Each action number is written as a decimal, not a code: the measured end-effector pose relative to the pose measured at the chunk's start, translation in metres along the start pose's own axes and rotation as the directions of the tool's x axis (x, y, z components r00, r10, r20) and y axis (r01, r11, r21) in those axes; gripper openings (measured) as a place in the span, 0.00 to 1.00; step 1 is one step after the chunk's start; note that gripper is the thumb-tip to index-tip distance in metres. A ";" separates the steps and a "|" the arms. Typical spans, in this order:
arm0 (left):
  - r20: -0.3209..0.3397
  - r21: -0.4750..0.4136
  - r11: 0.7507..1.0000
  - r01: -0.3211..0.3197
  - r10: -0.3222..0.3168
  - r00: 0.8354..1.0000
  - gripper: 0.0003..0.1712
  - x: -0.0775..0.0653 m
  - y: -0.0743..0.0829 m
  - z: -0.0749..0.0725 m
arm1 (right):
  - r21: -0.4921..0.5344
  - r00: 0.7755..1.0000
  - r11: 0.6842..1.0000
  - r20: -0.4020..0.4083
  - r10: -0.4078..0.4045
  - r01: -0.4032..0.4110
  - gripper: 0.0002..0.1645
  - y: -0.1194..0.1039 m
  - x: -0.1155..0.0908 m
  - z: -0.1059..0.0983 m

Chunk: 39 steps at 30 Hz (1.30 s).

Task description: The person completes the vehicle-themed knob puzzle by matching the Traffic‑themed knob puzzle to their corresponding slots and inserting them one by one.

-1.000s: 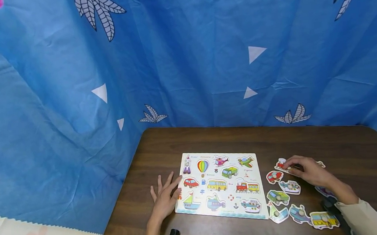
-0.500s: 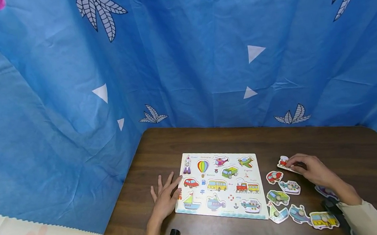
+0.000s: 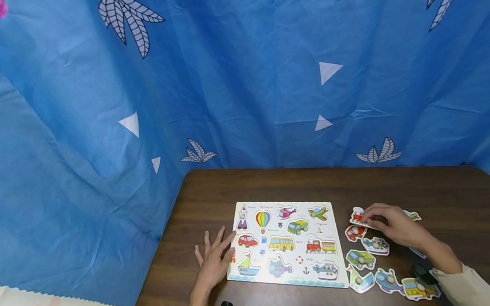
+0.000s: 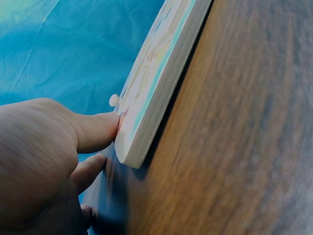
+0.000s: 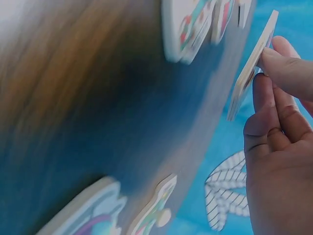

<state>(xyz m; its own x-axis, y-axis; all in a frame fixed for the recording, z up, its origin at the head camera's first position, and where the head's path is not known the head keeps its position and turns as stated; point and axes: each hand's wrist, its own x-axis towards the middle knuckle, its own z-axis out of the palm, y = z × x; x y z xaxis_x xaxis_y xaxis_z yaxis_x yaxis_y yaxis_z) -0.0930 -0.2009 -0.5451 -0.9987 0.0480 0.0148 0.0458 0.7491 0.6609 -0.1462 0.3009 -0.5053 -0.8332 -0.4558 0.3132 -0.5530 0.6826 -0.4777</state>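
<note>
My right hand pinches a train puzzle piece between thumb and fingers, right of the board. In the right wrist view this piece is raised off the table and tilted, seen edge-on. In the head view it overlaps the top of a red car piece. My left hand lies at the left edge of the white vehicle puzzle board, fingers spread. The left wrist view has its thumb pressing on the board's corner. A rocket piece with a knob sits in the board's upper left.
Right of the board lie a ship piece, green truck, sailboat, submarine and yellow bus. A green plane piece shows behind my right hand. A blue curtain hangs behind the wooden table.
My right hand has picked up the train piece and carried it a little left, towards the board. The green plane piece shows again beside the hand. My left hand has stayed put.
</note>
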 end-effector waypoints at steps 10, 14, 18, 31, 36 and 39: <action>0.004 -0.005 1.000 0.002 -0.002 1.000 0.25 0.000 0.001 -0.001 | 0.029 0.999 0.999 0.028 -0.039 0.038 0.22 -0.020 0.008 0.005; 0.007 -0.010 1.000 -0.001 0.001 1.000 0.25 0.000 0.001 -0.001 | 0.041 0.998 0.998 0.032 -0.058 0.057 0.23 -0.025 0.010 0.009; 0.008 -0.012 1.000 -0.008 0.008 1.000 0.25 0.000 0.002 -0.001 | 0.063 0.996 0.996 0.056 -0.066 0.062 0.23 -0.029 0.012 0.014; -0.004 -0.025 0.999 -0.029 0.029 1.000 0.25 -0.001 0.000 -0.001 | 0.206 0.975 0.968 0.141 -0.172 0.141 0.14 -0.042 0.020 0.036; 0.004 -0.022 1.000 -0.021 0.021 1.000 0.25 -0.001 -0.001 -0.001 | 0.217 0.966 0.965 0.175 -0.190 0.150 0.12 -0.052 0.026 0.040; 0.006 -0.021 1.000 -0.019 0.019 1.000 0.25 0.000 0.000 -0.002 | 0.216 0.957 0.963 0.205 -0.206 0.161 0.13 -0.059 0.031 0.040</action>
<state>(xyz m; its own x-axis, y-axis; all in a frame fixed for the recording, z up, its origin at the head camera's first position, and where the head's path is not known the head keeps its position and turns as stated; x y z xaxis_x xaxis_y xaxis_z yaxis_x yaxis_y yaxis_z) -0.0926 -0.2024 -0.5440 -0.9976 0.0662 0.0226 0.0640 0.7342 0.6759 -0.1393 0.2233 -0.5002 -0.6821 -0.6943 0.2296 -0.6661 0.4604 -0.5868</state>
